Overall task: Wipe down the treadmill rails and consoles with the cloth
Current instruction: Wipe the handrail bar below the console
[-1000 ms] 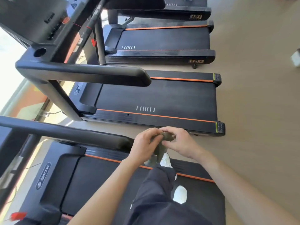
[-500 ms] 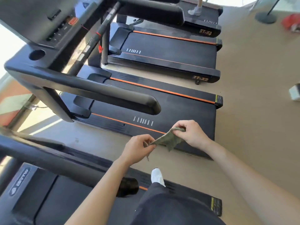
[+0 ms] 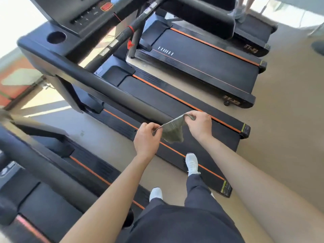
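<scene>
The left hand (image 3: 147, 137) and right hand (image 3: 199, 125) each keep a grip clamped on a corner of the cloth (image 3: 173, 132), stretched in mid-air near the rail (image 3: 105, 88) end. If either pinch slackens, the cloth could drop onto the treadmill deck (image 3: 219, 142).

1. The cloth (image 3: 173, 132) is small, olive-green and limp. It hangs in the air with its top edge stretched between the left grip (image 3: 147, 139) and the right grip (image 3: 199, 125), each pinching an upper corner. The rest droops below.
2. The middle rail (image 3: 112, 92) is a thick, black, rounded bar. It slants from the far left toward the cloth, and its near end shows just behind the cloth.
3. The console (image 3: 75, 13) is black and sits at the far left. It has a red button (image 3: 106, 6) and a round cup hole (image 3: 56, 37) on its near side.
4. The near rail (image 3: 43, 165) is a blurred black bar at the near left.
5. The far rail (image 3: 201, 13) is a black padded bar at the top, right of the console.
</scene>
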Demonstrator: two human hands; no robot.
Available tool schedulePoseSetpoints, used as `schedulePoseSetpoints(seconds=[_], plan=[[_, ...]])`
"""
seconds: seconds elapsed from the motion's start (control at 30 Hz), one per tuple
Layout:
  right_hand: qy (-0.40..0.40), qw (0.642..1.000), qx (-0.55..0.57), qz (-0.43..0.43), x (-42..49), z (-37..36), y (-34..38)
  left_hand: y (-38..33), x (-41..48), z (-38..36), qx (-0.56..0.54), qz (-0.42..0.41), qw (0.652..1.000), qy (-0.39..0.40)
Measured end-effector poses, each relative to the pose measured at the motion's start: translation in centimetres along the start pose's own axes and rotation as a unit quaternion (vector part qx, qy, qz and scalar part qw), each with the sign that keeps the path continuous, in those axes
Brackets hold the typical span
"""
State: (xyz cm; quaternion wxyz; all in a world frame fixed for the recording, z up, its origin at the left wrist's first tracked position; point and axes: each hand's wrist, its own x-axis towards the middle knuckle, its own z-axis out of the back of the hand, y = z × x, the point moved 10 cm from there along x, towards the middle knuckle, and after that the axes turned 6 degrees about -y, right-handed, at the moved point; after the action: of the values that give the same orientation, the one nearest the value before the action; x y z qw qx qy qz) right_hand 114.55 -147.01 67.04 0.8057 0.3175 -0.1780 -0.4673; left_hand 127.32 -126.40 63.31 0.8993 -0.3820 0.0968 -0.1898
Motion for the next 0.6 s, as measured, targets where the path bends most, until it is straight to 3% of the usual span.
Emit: schedulePoseSetpoints(seconds=[0.13, 0.27, 0.4, 0.6], plan=[[0.064, 0.995, 0.064, -0.043, 1.8, -3.3, -1.2, 1.1, -0.1, 0.1, 0.012, 0.104, 0.991, -0.079], [0.229, 0.949, 0.203, -0.073, 1.4, -6.5, -0.9, 0.6, -1.6, -1.0, -0.094, 0.171, 0.971, -0.139], [0.3, 0.918, 0.254, -0.05, 0.8, -6.6, -1.3, 0.6, -4.2, -3.3, -0.273, 0.231, 0.915, -0.186], [0.393, 0.891, 0.221, 0.058, 0.0, -7.2, -2.0, -1.3, -6.7, -6.4, -0.271, 0.216, 0.914, -0.21]])
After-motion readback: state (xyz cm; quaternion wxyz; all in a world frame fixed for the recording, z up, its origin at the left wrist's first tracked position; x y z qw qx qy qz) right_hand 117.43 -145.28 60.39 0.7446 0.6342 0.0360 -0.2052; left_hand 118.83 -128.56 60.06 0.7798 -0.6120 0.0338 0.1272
